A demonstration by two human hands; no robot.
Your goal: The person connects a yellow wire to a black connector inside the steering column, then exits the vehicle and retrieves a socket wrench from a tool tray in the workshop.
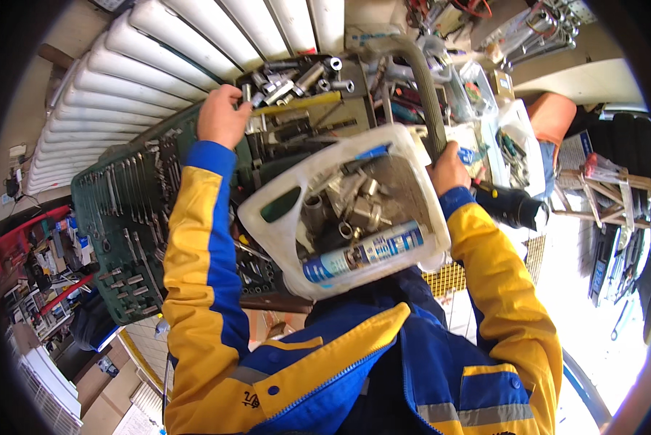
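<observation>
My left hand is at the upper left, its fingers closed around what looks like a small metal socket. Beside it lies a heap of loose sockets in the toolbox. My right hand is closed at the right rim of a white plastic tub; its fingertips are partly hidden. Tilted in front of me, the tub holds metal fittings and a blue-and-white tube. Close to my right hand, a thick grey ribbed hose or handle curves down.
A green tool case with wrenches and sockets lies open at left. White radiator fins rise behind. Farther right are tool-filled clear bins, a black object like a flashlight and an orange container.
</observation>
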